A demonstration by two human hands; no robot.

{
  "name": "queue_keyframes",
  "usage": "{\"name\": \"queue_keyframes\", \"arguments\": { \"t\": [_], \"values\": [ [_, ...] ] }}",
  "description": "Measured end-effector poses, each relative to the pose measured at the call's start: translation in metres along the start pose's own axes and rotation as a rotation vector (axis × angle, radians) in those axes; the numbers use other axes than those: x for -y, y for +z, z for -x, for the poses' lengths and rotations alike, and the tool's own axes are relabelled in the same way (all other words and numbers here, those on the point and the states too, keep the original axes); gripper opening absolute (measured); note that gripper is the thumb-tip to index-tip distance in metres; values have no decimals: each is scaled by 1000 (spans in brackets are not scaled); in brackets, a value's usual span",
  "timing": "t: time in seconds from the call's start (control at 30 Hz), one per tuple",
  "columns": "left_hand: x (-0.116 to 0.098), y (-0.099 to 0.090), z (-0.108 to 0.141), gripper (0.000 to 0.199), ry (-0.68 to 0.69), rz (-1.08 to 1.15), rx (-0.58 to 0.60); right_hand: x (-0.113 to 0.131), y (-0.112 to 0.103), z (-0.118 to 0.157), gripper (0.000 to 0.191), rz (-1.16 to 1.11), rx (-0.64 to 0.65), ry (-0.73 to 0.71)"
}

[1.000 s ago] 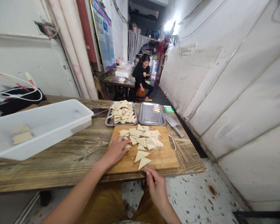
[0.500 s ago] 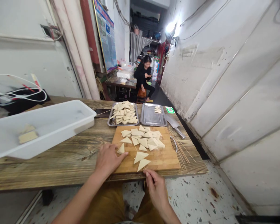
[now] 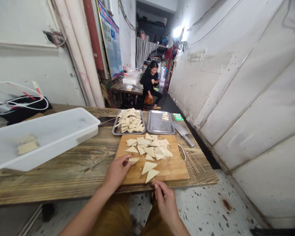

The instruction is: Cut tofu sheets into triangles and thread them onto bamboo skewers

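My right hand [image 3: 165,196] pinches the near end of a thin wooden skewer [image 3: 154,179] at the front edge of the wooden cutting board [image 3: 178,172]. Two flat, pale triangles that look like tofu [image 3: 151,175] are threaded on it, and its far tip sticks out beyond them. On the board's left side, my left hand [image 3: 118,168] grips a single tofu triangle [image 3: 133,160] between thumb and fingers, tilted so it looks narrow. Behind the skewer lies a loose heap of similar triangles [image 3: 151,144].
Behind the board stand a metal tray [image 3: 116,133] piled with skewered triangles and another tray [image 3: 159,127] holding one small skewer. A cleaver [image 3: 184,133] and bare skewers [image 3: 192,160] lie right. A white tub [image 3: 64,139] stands left. A person [image 3: 151,82] sits farther back.
My left hand has closed on the triangle at the board's left and lifted it, tilting it. My right hand keeps hold of the skewer in nearly the same place.
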State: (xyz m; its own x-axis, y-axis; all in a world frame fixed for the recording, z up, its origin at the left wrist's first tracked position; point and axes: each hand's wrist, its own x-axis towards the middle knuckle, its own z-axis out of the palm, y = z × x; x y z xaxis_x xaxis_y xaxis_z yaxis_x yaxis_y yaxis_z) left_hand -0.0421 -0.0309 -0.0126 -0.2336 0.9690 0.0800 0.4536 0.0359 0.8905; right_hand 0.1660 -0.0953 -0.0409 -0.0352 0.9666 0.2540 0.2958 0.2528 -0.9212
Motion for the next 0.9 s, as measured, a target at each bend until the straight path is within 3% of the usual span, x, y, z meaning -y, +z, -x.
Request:
{"name": "queue_keyframes", "arguments": {
  "t": [0.13,0.23,0.43,0.57,0.9],
  "values": [
    [-8,-6,-7,32,-352,652,-18,5,-2,3,30,10,110,30],
    [-14,-12,-13,22,-503,898,2,11,-3,6,29,40,197,42],
    [-14,-16,-18,12,-592,1051,22,13,0,7,28,54,229,34],
    [-13,-15,-18,8,-638,1030,21,11,2,4,28,59,234,42],
    [-16,-13,-18,12,-631,1053,21,7,4,5,29,61,242,51]
  ]
}}
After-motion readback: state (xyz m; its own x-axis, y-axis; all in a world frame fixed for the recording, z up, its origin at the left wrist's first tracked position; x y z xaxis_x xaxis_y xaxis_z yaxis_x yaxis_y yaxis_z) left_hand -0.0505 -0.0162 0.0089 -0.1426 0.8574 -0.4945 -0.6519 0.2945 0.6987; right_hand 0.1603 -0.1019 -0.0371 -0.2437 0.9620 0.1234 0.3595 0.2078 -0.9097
